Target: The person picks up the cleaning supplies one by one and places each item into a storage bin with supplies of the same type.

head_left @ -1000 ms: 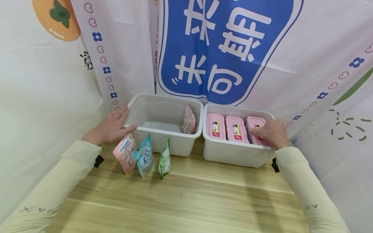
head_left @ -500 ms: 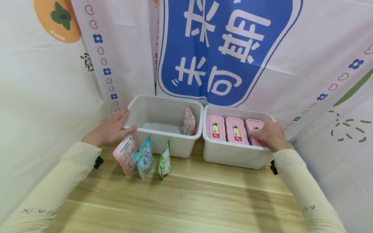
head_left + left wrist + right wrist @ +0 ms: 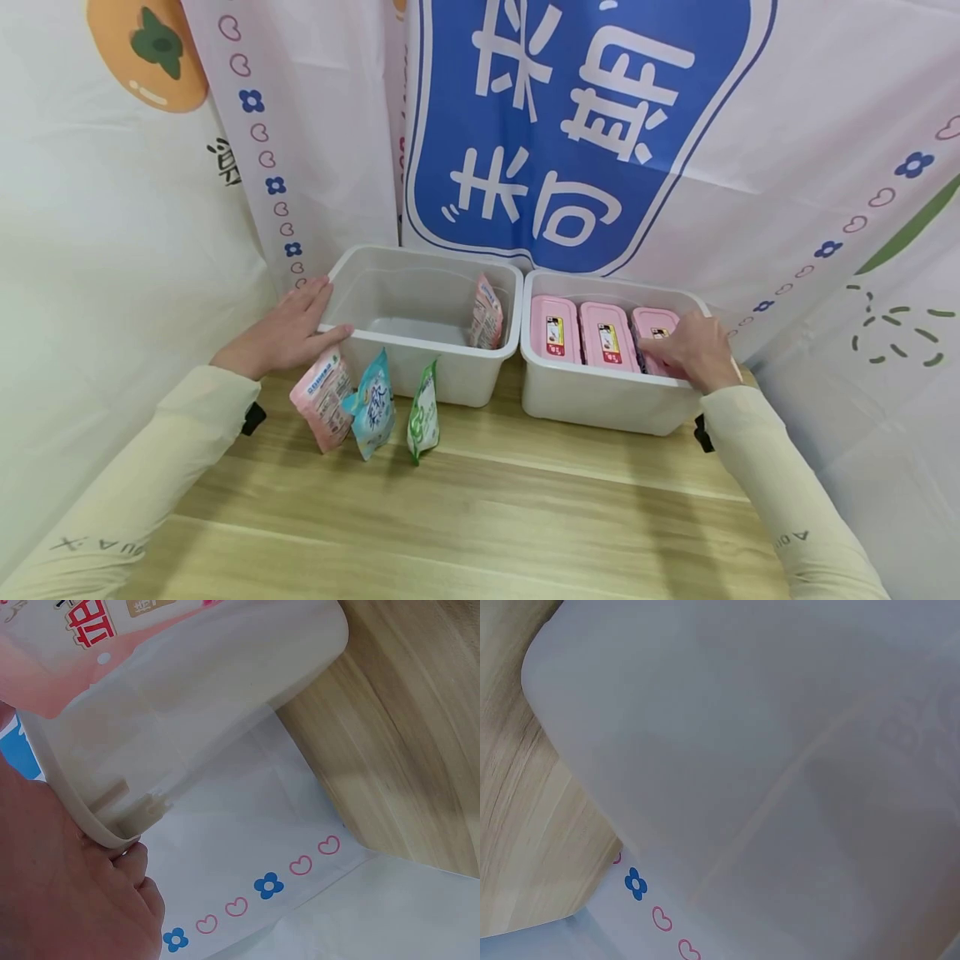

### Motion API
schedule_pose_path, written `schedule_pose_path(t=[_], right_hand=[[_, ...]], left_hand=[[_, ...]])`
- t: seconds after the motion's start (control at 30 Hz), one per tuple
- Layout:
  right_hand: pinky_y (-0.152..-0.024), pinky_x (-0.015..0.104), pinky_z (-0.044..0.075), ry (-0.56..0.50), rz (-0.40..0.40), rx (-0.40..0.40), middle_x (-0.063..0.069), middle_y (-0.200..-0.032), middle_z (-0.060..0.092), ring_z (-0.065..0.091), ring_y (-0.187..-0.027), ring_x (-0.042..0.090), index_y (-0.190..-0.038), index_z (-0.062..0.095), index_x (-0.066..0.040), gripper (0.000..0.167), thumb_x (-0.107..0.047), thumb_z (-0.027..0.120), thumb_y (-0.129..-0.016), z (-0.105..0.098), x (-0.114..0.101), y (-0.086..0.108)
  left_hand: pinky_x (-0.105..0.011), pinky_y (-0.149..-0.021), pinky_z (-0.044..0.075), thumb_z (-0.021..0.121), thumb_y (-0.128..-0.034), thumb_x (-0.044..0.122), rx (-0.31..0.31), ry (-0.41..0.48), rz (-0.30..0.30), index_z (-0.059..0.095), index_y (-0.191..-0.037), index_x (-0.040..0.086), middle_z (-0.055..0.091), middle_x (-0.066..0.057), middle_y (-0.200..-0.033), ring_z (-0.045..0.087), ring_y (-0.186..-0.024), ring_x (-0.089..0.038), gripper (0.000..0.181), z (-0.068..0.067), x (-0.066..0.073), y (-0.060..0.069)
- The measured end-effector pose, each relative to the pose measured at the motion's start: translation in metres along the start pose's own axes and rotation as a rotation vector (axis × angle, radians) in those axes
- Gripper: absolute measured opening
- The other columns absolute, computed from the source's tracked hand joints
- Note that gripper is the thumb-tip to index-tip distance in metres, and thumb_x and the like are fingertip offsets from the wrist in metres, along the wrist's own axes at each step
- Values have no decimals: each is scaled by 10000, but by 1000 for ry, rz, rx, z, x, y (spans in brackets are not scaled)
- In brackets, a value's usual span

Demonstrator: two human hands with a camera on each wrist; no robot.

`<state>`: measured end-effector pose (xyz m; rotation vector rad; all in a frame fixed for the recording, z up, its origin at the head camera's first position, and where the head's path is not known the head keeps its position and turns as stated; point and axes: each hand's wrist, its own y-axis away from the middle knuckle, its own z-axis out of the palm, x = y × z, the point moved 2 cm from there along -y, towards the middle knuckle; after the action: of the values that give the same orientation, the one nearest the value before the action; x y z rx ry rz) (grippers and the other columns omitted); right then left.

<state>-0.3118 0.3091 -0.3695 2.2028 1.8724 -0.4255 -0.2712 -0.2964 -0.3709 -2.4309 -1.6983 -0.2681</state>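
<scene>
My left hand (image 3: pixel 281 329) holds the front left corner of the left light-grey plastic storage bin (image 3: pixel 420 340), its thumb along the front rim. In the left wrist view, fingers curl at the bin's rim (image 3: pixel 67 802). My right hand (image 3: pixel 693 350) reaches over the right grey bin (image 3: pixel 592 400) and grips the rightmost pink-lidded box (image 3: pixel 655 321); its far fingers are hidden. Two more pink-lidded boxes, one at the left (image 3: pixel 555 329) and one in the middle (image 3: pixel 609 333), stand beside it. A pink snack pouch (image 3: pixel 487 317) stands inside the left bin at its right end.
In front of the left bin, a pink pouch (image 3: pixel 326 404), a blue pouch (image 3: pixel 373 408) and a green-and-white pouch (image 3: pixel 424 417) stand on the wooden table (image 3: pixel 450 525). A printed cloth (image 3: pixel 480 225) hangs behind both bins.
The rightmost pink-lidded box has shifted slightly left and sits more evenly beside the others, with my right hand still on it. My left hand keeps its place.
</scene>
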Motion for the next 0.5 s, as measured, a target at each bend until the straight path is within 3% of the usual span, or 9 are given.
schedule_pose_path(t=[0.37,0.5], right_hand=[[-594,318,432,16,17,8,187,-884,686,622,-800,321,-1228,672,26,732,-555,826,-809,4,0,1],[-625,347,429,24,-3,22,178,-879,654,598,-810,327,-1220,665,35,739,-559,826,-811,4,1,1]], left_hand=[[-658,-1323,77,430,-1087,561,-1,0,3,90,-1648,-103,19,-311,-1749,55,-1626,-511,932,1,-2,0],[-658,-1323,74,429,-1086,567,-4,1,1,89,-1649,-99,19,-306,-1750,58,-1626,-509,936,1,-1,-1]])
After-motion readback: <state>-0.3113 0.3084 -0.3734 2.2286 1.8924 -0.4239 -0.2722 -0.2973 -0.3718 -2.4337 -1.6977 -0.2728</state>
